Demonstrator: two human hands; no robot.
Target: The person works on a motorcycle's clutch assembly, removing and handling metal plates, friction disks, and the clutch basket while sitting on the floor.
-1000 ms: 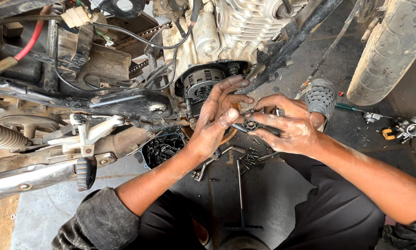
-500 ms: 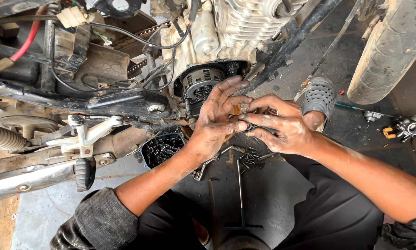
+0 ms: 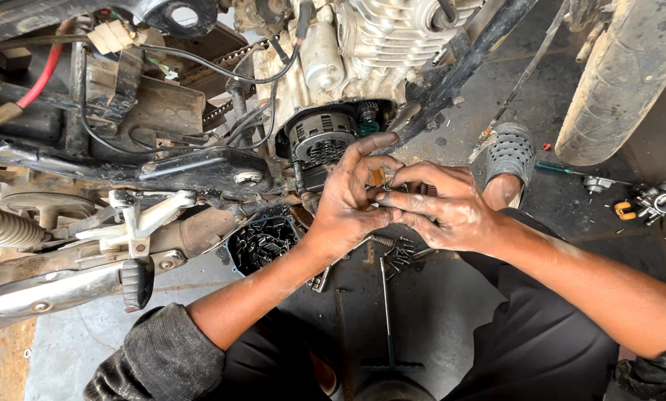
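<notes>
1. Left hand (image 3: 345, 204) & right hand (image 3: 443, 208) meet just below the exposed clutch assembly (image 3: 319, 141) of the motorcycle engine (image 3: 381, 44).
2. Both sets of fingers curl tight, pinching a small metal part (image 3: 389, 186) between fingertips; part mostly hidden.
3. Loose bolts (image 3: 401, 252) lie on the floor beneath the hands.
4. T-handle wrench (image 3: 387, 312) lies nearer the knees.

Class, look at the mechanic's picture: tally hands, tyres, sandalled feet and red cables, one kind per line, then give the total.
Hands: 2, left hand and right hand
Tyre: 1
Sandalled foot: 1
Red cable: 1
Total: 5
</notes>
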